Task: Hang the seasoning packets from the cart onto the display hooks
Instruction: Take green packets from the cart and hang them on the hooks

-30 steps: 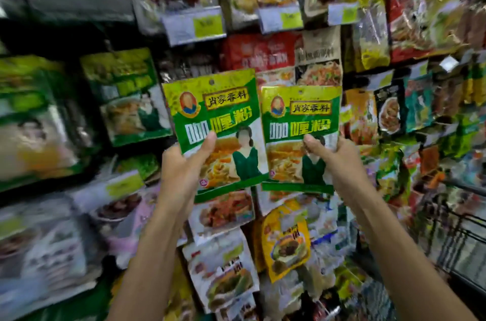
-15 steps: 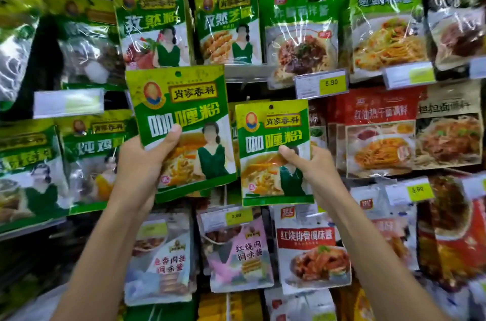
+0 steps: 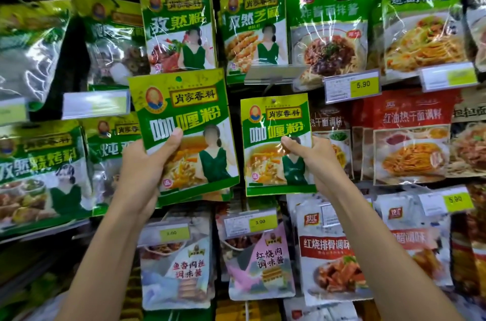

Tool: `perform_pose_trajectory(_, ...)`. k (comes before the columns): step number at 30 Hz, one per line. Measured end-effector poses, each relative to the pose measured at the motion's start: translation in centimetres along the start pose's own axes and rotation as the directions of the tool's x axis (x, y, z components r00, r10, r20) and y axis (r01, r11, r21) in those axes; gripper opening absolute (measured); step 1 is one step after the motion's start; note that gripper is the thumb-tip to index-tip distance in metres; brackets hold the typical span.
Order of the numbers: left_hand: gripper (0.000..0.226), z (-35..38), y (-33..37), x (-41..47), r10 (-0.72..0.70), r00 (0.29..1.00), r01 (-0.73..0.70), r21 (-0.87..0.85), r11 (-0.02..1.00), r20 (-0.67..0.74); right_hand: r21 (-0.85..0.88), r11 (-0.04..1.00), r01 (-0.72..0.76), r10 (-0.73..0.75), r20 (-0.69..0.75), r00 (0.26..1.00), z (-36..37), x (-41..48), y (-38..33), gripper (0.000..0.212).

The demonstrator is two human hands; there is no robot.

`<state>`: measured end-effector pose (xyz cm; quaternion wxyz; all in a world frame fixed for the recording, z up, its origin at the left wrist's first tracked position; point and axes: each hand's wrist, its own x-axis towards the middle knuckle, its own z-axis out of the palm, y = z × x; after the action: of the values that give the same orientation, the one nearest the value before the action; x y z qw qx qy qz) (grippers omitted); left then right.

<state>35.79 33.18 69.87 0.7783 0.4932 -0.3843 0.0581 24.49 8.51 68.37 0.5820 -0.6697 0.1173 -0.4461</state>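
Observation:
I hold two identical green and yellow curry powder packets up against the display wall. My left hand (image 3: 143, 173) grips the nearer, larger-looking packet (image 3: 184, 115) by its lower left, thumb on the front. My right hand (image 3: 313, 160) pinches the second packet (image 3: 273, 123) at its right side. The second packet's top hole sits just below a metal display hook (image 3: 273, 81) that juts out under a clear label holder. I cannot tell whether the hook passes through the hole. The cart is out of view.
Packets hang all around: green seasoning packs (image 3: 178, 26) above, noodle sauce packs (image 3: 326, 29) at upper right, red packs (image 3: 410, 136) to the right, pale sauce packs (image 3: 257, 260) below. Price tags (image 3: 352, 86) stick out on several hooks.
Both hands have carried the packets from the lower rows up to this row. The right packet now sits right under the hook; the view has tilted upward.

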Motion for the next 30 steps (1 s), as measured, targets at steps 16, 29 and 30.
perform_pose_trajectory(16, 0.015, 1.1, -1.6, -0.8, -0.053, 0.999, 0.053, 0.006, 0.999, -0.002, -0.197, 0.977, -0.088, 0.062, -0.131, 0.989, 2.3, 4.3, 1.4, 0.044)
perform_pose_trajectory(29, 0.032, 2.9, -3.4, -1.6, -0.133, 0.990, 0.132, 0.030, 0.991, 0.037, -0.389, 0.896, 0.213, -0.325, -0.250, 0.912, 0.8, 0.6, 2.3, 0.019)
perform_pose_trajectory(30, 0.033, 3.2, -3.5, -1.8, -0.146, 0.988, 0.145, 0.039, 0.989, 0.042, -0.370, 0.898, 0.239, -0.346, -0.256, 0.903, 0.7, -0.3, 2.0, 0.017)
